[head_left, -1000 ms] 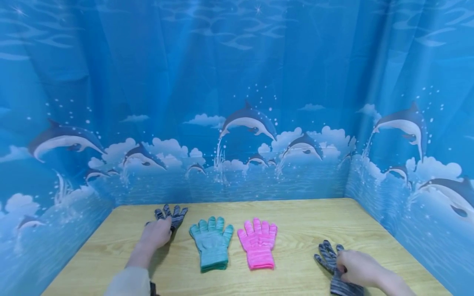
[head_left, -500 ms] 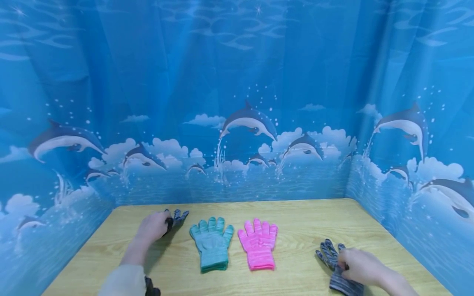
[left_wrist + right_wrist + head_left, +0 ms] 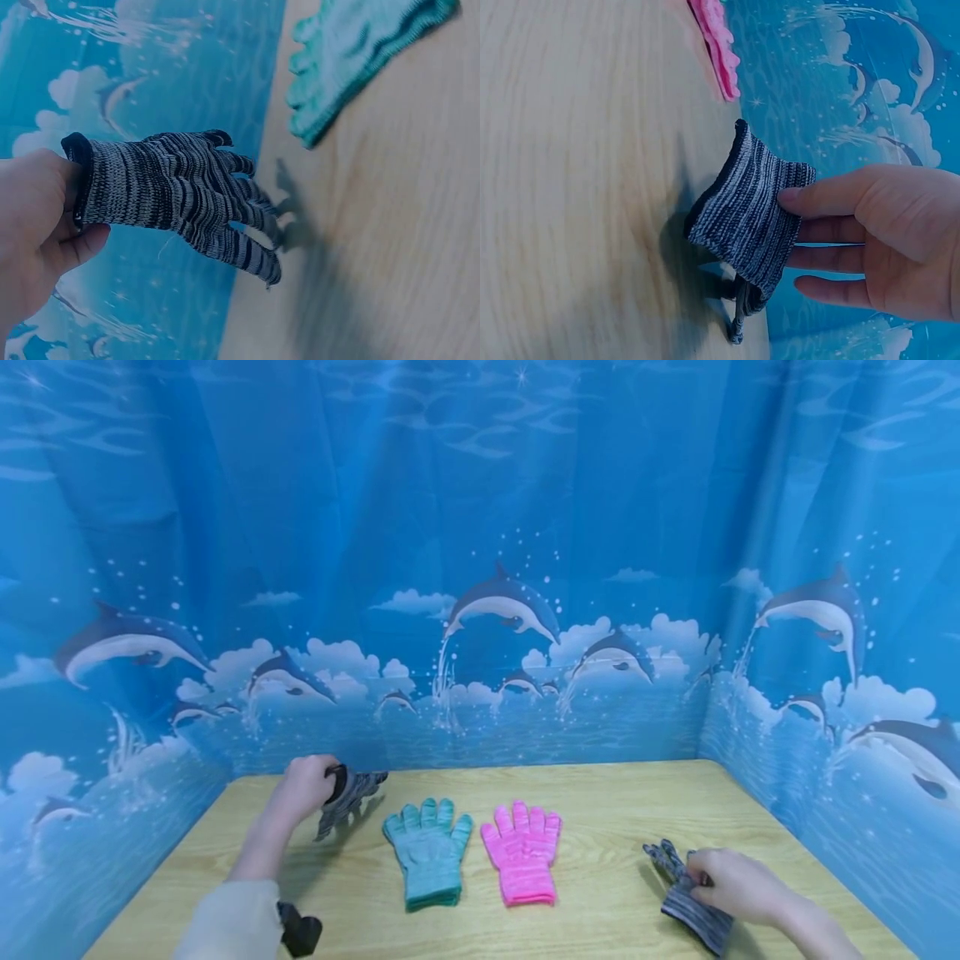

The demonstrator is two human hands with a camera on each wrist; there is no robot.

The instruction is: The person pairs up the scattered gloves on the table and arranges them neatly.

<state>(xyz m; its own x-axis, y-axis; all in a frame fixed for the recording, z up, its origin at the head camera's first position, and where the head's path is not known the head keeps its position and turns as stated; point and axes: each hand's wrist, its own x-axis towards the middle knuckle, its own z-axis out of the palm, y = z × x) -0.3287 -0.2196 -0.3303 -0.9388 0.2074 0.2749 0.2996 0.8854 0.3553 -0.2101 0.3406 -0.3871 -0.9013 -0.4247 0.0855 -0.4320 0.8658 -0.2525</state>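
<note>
Head view: left of the teal knit glove (image 3: 429, 856), the left hand (image 3: 309, 781) grips the cuff of the left striped glove (image 3: 154, 184), whose long axis slopes from raised cuff to splayed fingers, angled down toward the worktop (image 3: 600, 827). Well right of the teal knit glove, the right hand (image 3: 735, 883) pinches the right striped glove (image 3: 690, 910); its long axis slants, fingers pointing away and leftward, cuff nearer the person. Both 2 are black-and-grey knit with black-edged cuffs.
</note>
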